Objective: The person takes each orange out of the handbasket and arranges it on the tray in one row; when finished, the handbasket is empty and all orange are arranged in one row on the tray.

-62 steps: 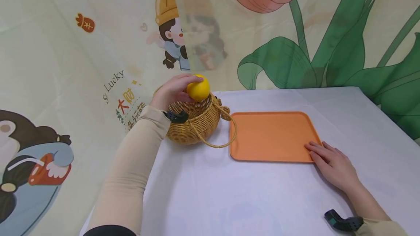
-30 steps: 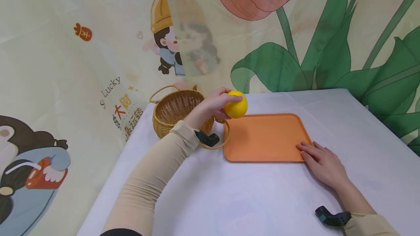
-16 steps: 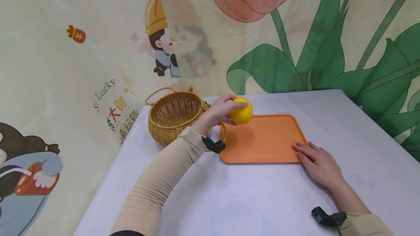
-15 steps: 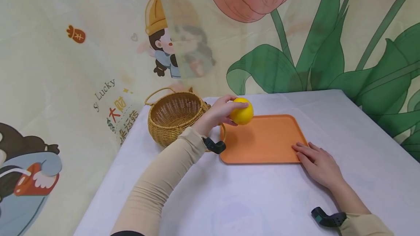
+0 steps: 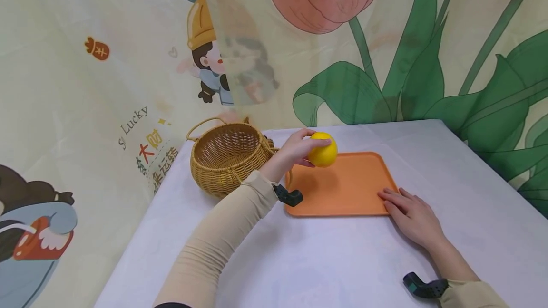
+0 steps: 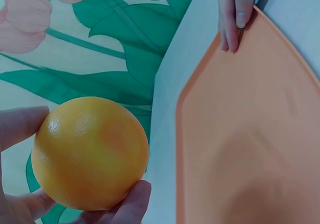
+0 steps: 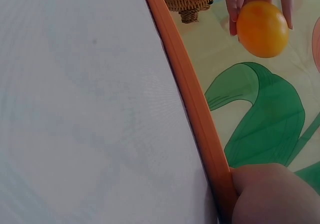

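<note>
In the head view my left hand (image 5: 297, 150) pinches a round, yellow-looking orange (image 5: 323, 149) between thumb and fingers. It holds the fruit up over the left part of a flat orange tray (image 5: 355, 182), which catches its shadow. Seen close in the left wrist view, the orange (image 6: 90, 154) has smooth, shiny skin. My right hand (image 5: 413, 217) rests at the tray's front right corner, its fingers extended over the rim. A woven wicker basket (image 5: 214, 182) stands left of the tray, behind my left forearm; no contents show inside.
The tray and basket stand on a table with a white cloth (image 5: 325, 260). One basket handle (image 5: 205, 122) arches up at the left, while another hangs toward the tray, partly hidden by my wrist. A printed curtain (image 5: 141, 13) hangs behind the table.
My left hand has carried the orange from over the basket to the right, above the tray, lowering slightly. My right hand has stayed at the tray's corner; the head view shifted a little.
</note>
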{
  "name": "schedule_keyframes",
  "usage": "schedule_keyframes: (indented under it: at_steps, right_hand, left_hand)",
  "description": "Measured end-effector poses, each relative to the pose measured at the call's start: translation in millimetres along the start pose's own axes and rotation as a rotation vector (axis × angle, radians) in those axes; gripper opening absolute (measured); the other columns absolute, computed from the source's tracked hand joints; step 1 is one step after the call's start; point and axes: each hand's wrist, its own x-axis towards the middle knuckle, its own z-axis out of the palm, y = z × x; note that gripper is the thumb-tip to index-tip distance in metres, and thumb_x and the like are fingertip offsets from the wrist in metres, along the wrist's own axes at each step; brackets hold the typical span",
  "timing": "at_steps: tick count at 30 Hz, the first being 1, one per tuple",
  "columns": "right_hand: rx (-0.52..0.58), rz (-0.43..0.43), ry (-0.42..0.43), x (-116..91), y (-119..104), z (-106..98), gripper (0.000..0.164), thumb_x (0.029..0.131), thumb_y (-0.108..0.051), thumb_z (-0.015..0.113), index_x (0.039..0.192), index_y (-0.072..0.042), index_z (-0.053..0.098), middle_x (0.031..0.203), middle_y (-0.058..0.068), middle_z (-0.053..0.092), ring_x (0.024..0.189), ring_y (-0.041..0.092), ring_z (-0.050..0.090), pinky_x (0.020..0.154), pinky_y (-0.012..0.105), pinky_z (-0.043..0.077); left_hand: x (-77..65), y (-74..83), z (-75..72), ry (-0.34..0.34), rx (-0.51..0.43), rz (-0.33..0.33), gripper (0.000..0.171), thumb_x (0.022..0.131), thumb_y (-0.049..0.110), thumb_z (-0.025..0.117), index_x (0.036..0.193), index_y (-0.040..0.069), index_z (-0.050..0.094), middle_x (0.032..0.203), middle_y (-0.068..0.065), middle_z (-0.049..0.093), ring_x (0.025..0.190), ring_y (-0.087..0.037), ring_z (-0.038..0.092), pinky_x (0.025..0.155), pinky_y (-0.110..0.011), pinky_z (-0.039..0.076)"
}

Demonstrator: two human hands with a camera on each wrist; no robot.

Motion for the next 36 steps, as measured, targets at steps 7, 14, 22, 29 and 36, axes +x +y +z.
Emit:
schedule_keyframes:
  at_steps: [7,14,22,29,36]
  right_hand:
    - [0.000,0.017,-0.008,0,0,0,0.045,0.108,-0.033,0.052,0.142,-0.005,0.061,0.150,0.023,0.049,0.144,0.052,0.028,0.113,0.073,0.014]
    - [-0.001,0.027,-0.014,-1,-1,1,0.045,0.108,-0.034,0.052,0.142,-0.006,0.062,0.150,0.022,0.049,0.144,0.052,0.028,0.113,0.072,0.015]
    - [-0.008,0.031,-0.006,-1,-2,2,0.043,0.107,-0.032,0.053,0.141,-0.007,0.062,0.150,0.021,0.050,0.144,0.052,0.028,0.113,0.072,0.015]
    - [-0.006,0.031,-0.014,-1,-3,2,0.043,0.107,-0.032,0.053,0.141,-0.007,0.062,0.150,0.021,0.050,0.145,0.051,0.028,0.114,0.071,0.015]
    - [-0.011,0.031,-0.005,-1,-3,2,0.042,0.107,-0.031,0.053,0.141,-0.007,0.063,0.150,0.021,0.051,0.145,0.051,0.028,0.114,0.071,0.014]
  left_hand:
    - [1.4,-1.6,10.0,-0.008,-0.009,0.009,0.054,0.088,0.037,0.081,0.130,0.014,0.058,0.118,-0.007,0.059,0.092,-0.027,0.066,0.085,-0.049,0.059]
    - [1.3,-3.7,15.2,-0.012,-0.012,0.018,0.052,0.088,0.036,0.081,0.129,0.014,0.058,0.117,-0.006,0.059,0.091,-0.028,0.066,0.086,-0.050,0.059]
    - [8.6,-10.0,22.5,0.021,-0.024,0.018,0.053,0.087,0.037,0.081,0.129,0.013,0.059,0.117,-0.006,0.059,0.093,-0.027,0.066,0.082,-0.047,0.060]
    - [18.1,-19.4,36.4,0.066,-0.070,0.002,0.047,0.086,0.034,0.082,0.124,0.015,0.063,0.116,-0.005,0.060,0.093,-0.026,0.065,0.086,-0.052,0.058]
    - [25.7,-25.4,50.9,0.105,-0.096,-0.013,0.045,0.086,0.033,0.083,0.123,0.016,0.066,0.114,-0.003,0.061,0.094,-0.025,0.063,0.081,-0.046,0.060]
